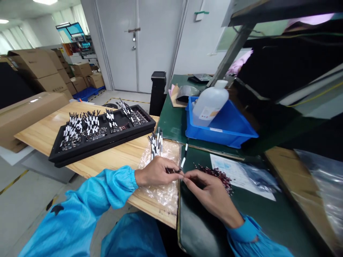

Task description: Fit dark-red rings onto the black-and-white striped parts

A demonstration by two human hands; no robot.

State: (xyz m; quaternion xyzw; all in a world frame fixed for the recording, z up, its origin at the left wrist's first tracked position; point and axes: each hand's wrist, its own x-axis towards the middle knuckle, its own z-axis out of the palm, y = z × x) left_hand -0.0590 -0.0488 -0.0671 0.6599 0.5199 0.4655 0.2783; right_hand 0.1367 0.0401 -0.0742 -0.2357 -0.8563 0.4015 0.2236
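Note:
My left hand is closed on a thin black strip with white labels, which sticks up past its fingertips. Thumb and forefinger of my right hand are pinched together, meeting the left fingertips at the strip's lower end. Anything between the right fingertips is too small to make out. Just behind my right hand lies a loose pile of tiny dark red and black parts. Beyond my left hand, several similar black-and-white strips lie bunched on clear plastic wrap.
A black compartment tray with bunches of strips stands on the wooden board at left. On the green table, a blue bin holds a white plastic bottle. A paper sheet lies at right, under a plastic bag.

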